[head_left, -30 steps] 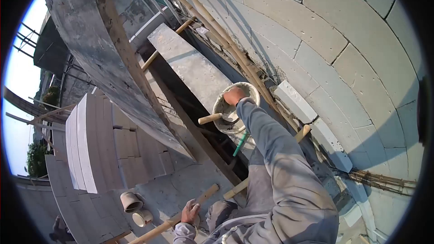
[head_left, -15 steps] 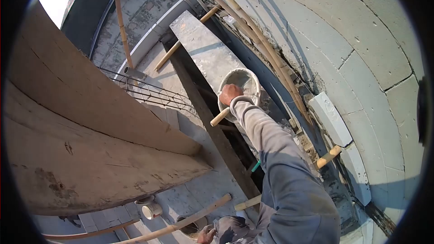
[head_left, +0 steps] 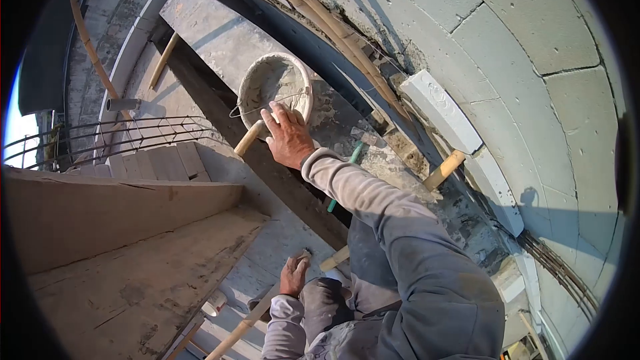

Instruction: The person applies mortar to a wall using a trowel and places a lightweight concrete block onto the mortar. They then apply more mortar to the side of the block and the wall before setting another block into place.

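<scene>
A mortar-smeared bucket (head_left: 257, 73) with a thin wire handle stands on a grey plank (head_left: 200, 20), grey residue inside it. My right hand (head_left: 291, 139) is at the bucket's near rim, fingers spread and open, the fingertips over the rim. Low in the view, beside my knee, my left hand (head_left: 293, 276) is closed with its fingers curled; I cannot tell what it holds. A green-handled tool (head_left: 356, 152) lies by the plank's edge, partly hidden behind my right sleeve.
Bamboo poles (head_left: 250, 139) cross under the plank, with a dark gap alongside it. A pale block wall (head_left: 500, 53) rises on the right, and large wooden boards (head_left: 120, 220) on the left. A rebar cage (head_left: 147, 130) juts in near stacked blocks (head_left: 157, 163).
My right hand has opened from its closed grip at the bucket rim. My left hand has come further into view. The whole view has shifted, placing the bucket further left and higher.
</scene>
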Tool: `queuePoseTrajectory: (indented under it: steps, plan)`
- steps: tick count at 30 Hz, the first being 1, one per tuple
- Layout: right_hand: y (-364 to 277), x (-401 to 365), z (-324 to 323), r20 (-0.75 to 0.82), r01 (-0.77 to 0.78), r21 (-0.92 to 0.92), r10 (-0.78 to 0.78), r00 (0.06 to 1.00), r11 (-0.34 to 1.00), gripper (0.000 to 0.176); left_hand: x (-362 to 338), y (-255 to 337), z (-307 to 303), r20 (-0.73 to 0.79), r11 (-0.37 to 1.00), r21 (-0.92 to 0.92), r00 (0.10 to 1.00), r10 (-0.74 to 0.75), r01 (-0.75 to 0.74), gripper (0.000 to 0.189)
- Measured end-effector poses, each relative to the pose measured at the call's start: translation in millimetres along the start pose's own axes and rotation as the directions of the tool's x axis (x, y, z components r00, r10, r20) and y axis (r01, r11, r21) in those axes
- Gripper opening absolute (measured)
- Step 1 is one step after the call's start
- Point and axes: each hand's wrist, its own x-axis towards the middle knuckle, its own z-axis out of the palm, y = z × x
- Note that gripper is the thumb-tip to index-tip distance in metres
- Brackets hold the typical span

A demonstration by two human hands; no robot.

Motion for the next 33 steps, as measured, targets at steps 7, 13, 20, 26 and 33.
queuePoseTrajectory:
  steps: [7, 13, 20, 26, 33]
  plan:
    - [123, -234, -86, 0.047, -0.746, -0.052, 0.748, 0.662, 0.664, 0.040, -20, -22, 12, 0.203, 0.986, 0.162, 0.976, -0.073, 0.040, 0.056]
    - [99, -453, -183, -0.286, -0.962, 0.018, 0.923, 0.255, 0.272, 0.029, -11, -41, 15, 0.298, 0.970, 0.242, 0.954, -0.045, -0.029, 0.049]
    - [69, -632, -163, -0.518, -0.995, -0.075, 0.855, -0.015, -0.063, 0.062, -7, -42, 16, 0.283, 0.957, 0.288, 0.953, -0.112, 0.027, 0.056]
    - [43, -583, -124, -0.270, -0.944, -0.275, 0.928, 0.258, 0.182, 0.105, -19, -80, 3, 0.284, 0.942, 0.331, 0.957, -0.056, -0.043, 0.055]
    - [111, -600, -72, -0.366, -0.884, -0.465, 0.918, 0.155, -0.036, 0.083, -20, -123, -34, 0.235, 0.956, 0.292, 0.971, -0.033, -0.038, 0.053]
